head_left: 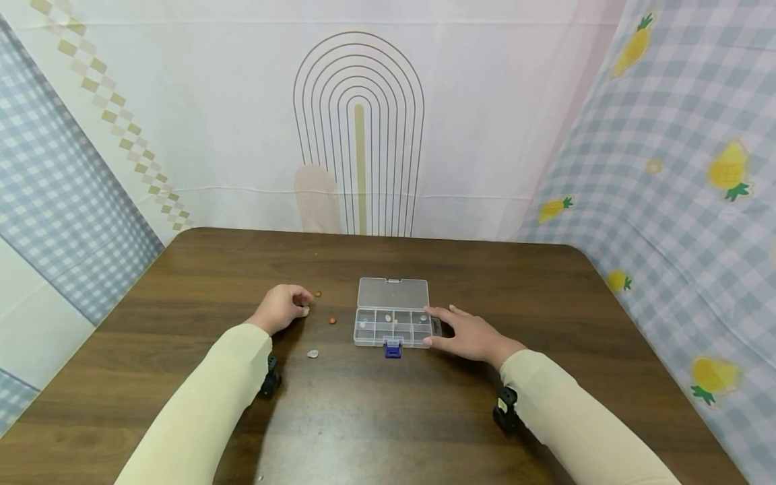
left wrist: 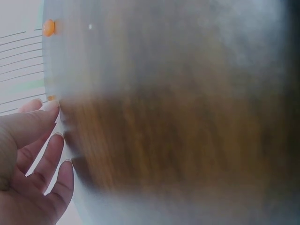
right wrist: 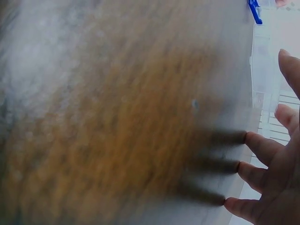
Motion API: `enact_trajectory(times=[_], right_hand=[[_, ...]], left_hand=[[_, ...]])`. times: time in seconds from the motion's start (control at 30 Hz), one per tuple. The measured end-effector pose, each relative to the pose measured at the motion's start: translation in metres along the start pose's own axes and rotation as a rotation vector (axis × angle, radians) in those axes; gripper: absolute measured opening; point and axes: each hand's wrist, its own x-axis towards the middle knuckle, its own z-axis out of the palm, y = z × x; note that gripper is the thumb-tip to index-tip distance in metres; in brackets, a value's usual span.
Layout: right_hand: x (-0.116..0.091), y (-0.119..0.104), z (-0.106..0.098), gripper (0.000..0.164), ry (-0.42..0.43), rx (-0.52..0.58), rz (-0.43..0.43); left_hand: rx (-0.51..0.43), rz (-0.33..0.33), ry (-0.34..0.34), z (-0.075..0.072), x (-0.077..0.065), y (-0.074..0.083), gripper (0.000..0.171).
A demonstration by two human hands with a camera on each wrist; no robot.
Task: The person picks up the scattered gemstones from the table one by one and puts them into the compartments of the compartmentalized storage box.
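Observation:
A clear plastic compartment box [head_left: 371, 340] with its lid [head_left: 393, 294] raised stands mid-table, a blue latch [head_left: 393, 351] at its front. Several small pieces lie in its compartments. My right hand [head_left: 469, 335] spreads at the box's right end, thumb and index at its edge; the other fingertips rest on the table in the right wrist view. To the left, my left hand [head_left: 281, 308] reaches down with thumb and index slightly apart, beside a small orange stone [head_left: 318, 294]. Another orange stone [head_left: 332, 320] lies nearer the box. I see nothing clearly held between the left fingertips.
On the brown wooden table [head_left: 364, 417], a whitish stone [head_left: 312, 353] lies in front of the left hand. A tiny pale bit [head_left: 261, 478] is at the near edge of view. A patterned white cloth [head_left: 242, 121] hangs behind the table, checked cloth [head_left: 679, 222] at the right.

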Motion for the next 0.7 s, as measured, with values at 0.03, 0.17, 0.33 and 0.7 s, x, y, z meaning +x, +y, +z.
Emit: enact_trajectory(times=[0.03,0.17,0.33,0.7], right_hand=[[0.0,0.0001,-0.0002,0.076,0.0,0.002,0.002],[0.0005,-0.0004,-0.0008,0.076,0.0,0.001,0.007],[0.0005,-0.0014,-0.0016,0.076,0.002,-0.008,0.004],[-0.0003,-0.0021,-0.0007,0.074,0.004,-0.011,-0.001]], left_hand=[[0.004,0.002,0.0,-0.0001,0.0001,0.0007,0.013],[0.019,0.008,0.005,-0.0004,0.0001,0.0024,0.013],[0.034,-0.011,-0.004,-0.0008,-0.0005,0.0047,0.012],[0.062,-0.025,-0.025,0.0021,-0.0008,0.0053,0.018]])
